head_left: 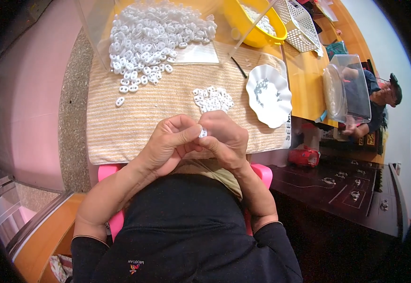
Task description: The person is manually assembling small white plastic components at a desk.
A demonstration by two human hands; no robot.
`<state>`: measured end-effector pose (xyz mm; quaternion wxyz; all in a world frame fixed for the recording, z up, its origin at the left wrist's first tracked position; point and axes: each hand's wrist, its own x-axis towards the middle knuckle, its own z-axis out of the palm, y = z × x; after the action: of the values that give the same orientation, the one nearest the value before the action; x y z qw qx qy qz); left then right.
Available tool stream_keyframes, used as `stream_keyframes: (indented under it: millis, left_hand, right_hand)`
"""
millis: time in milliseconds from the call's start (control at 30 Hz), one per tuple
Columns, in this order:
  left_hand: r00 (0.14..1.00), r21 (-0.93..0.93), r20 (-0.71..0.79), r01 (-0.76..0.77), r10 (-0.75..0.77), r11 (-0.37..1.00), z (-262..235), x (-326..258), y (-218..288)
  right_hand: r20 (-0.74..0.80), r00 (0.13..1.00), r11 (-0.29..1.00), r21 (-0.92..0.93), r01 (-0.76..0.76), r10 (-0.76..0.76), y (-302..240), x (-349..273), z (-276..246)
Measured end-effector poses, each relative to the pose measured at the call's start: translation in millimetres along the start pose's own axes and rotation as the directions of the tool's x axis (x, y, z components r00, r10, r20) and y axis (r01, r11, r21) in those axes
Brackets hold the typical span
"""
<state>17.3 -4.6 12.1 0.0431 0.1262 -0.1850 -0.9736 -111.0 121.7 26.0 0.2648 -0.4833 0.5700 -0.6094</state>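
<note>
Close together at the near edge of the towel, my left hand (170,144) and my right hand (225,139) pinch one small white plastic piece (202,134) between their fingertips. It resembles the oval two-hole pieces on the table, though fingers cover part of it. Just beyond my hands lies a small heap of white square-looking pieces (213,99). A single oval two-hole piece (120,101) rests apart on the towel, near a large spread pile of such pieces (146,40) at the far left. To the right, a white scalloped plate (279,118) holds small dark bits.
A striped towel (120,125) covers the table. At the back stand a clear plastic bin (94,33), a yellow basin (231,19) of white pieces and a white perforated basket (296,28). A black stick (239,67) lies near the plate. Another person (380,94) sits at right behind a clear container (356,85).
</note>
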Motion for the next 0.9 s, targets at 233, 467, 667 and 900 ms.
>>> stream_keyframes:
  millis: [233,467,667,900]
  left_hand:
    - [0.999,0.015,-0.030,-0.021,0.021,1.000,0.2,2.6,-4.0]
    - [0.999,0.030,-0.005,-0.033,0.034,0.999,-0.6,1.4,-2.8]
    - [1.000,0.037,-0.001,-0.031,0.031,0.999,-1.3,2.6,-4.5]
    - [0.998,0.045,-0.026,-0.049,0.050,0.998,0.7,4.0,-4.1]
  right_hand:
    - [-0.029,0.999,1.000,-0.004,-0.013,0.013,-2.9,1.3,0.3]
    - [-0.017,1.000,1.000,0.007,-0.009,0.009,-2.0,0.9,0.8]
    - [-0.024,1.000,0.999,-0.048,-0.013,0.012,-4.0,1.9,-0.8]
    - [-0.042,0.999,1.000,-0.029,-0.005,0.004,-2.8,1.2,0.1]
